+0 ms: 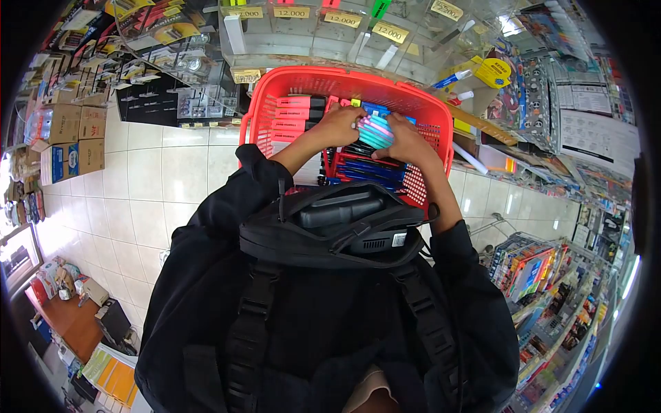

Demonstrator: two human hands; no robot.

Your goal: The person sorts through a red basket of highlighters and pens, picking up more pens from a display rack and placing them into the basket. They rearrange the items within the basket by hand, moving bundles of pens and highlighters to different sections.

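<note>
A red plastic basket [258,110] stands in front of me, filled with pens and markers. Both my hands are inside it, closed around a bundle of turquoise and pink pens [376,132]. My left hand [339,126] grips the bundle's left side, and my right hand [407,141] holds its right side. Pink highlighters [292,113] with black ends lie in rows at the basket's left. Blue and dark pens [368,172] fill the near part, below the bundle. A black bag [296,241] on my chest hangs over the basket's near edge.
A glass display case [289,41] with price tags is beyond the basket. Cardboard boxes [69,124] stand on the tiled floor at the left. A rack of packets and magazines [537,275] is at the right, near shelves of stationery.
</note>
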